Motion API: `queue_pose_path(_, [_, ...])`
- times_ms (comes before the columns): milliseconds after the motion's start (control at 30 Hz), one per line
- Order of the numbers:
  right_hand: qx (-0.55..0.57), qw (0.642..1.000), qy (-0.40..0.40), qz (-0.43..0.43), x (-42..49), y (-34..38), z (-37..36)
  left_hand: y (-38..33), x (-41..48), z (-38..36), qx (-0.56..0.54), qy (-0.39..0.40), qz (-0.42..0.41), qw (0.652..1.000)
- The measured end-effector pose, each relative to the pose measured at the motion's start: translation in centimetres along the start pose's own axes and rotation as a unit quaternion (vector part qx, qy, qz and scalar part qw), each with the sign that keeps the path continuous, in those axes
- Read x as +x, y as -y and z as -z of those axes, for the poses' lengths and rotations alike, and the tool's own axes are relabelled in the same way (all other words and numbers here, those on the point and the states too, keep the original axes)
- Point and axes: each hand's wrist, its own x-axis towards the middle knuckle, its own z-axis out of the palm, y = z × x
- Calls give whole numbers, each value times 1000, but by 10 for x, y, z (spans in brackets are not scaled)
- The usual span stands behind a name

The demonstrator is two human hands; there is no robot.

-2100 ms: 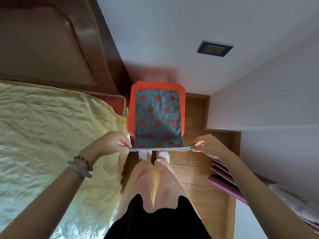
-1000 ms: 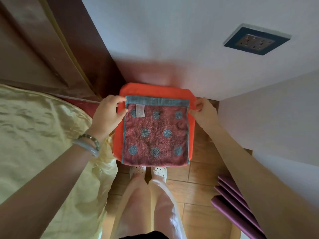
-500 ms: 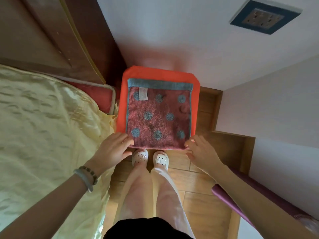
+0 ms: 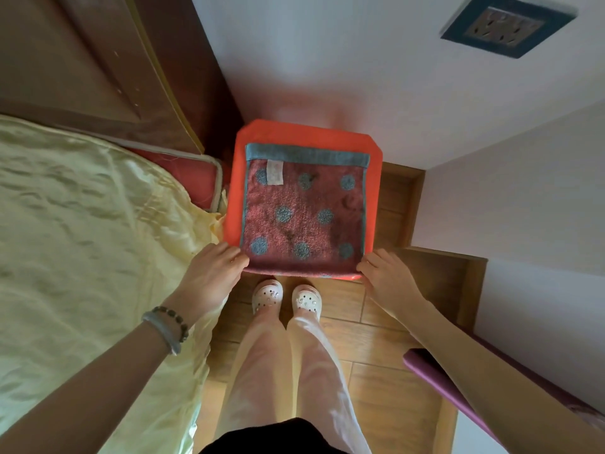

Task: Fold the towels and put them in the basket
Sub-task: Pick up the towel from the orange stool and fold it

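Note:
A dark red towel with blue-grey dots, a blue-grey border and a white label lies folded flat on an orange square stool top. My left hand is at the towel's near left corner, its fingertips and thumb touching the folded edge. At the near right corner my right hand has its fingertips against the towel. Both hands have fairly straight fingers. No basket shows in this view.
A bed with a pale yellow cover and a brown headboard fills the left. White walls with a socket stand behind the stool. My feet in white clogs are on the wooden floor. A purple object juts in at the right.
The towel was held by its near edge, then folded away over itself so its red side shows. My hands came back from the far corners to the near ones.

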Motion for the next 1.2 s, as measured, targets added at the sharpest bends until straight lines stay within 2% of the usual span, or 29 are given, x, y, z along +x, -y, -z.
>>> queue_pose_path(133, [38, 999, -33, -2, -19, 3, 9, 0, -13, 7, -49, -34, -22, 998])
queue_pose_path(233, [101, 994, -42, -25, -36, 7, 13, -3, -29, 10, -74, -31, -48, 996])
queue_pose_path(333, [154, 987, 9, -35, -53, 11, 19, -8, -45, 11, -106, 27, -90, 990])
queue_pose_path(400, [179, 978, 86, -65, -57, 12, 30, -10, -51, 15, -135, 60, -92, 985])
queue_pose_path(467, [196, 964, 148, -104, -52, 10, 47, -8, -52, 22, -196, 80, -53, 976])
queue_pose_path(500, [213, 955, 155, -133, -46, 8, 55, -6, -48, 29, -248, 86, -7, 965])
queue_pose_path(600, [305, 918, 126, -220, -23, -4, 73, 7, -25, 52, -382, 57, 127, 913])
queue_pose_path(667, [334, 908, 84, -238, -1, -11, 78, 18, -5, 66, -413, 27, 155, 897])
queue_pose_path(767, [346, 900, 16, -264, 35, -23, 76, 36, 24, 76, -421, -12, 187, 887])
queue_pose_path(867, [379, 875, -15, -301, 69, -35, 70, 47, 52, 76, -414, -47, 219, 882])
queue_pose_path(967, [375, 865, -53, -331, 91, -42, 64, 52, 74, 72, -405, -74, 252, 876])
queue_pose_path(1200, [298, 896, -36, -328, 108, -41, 53, 43, 98, 53, -264, -81, 313, 909])
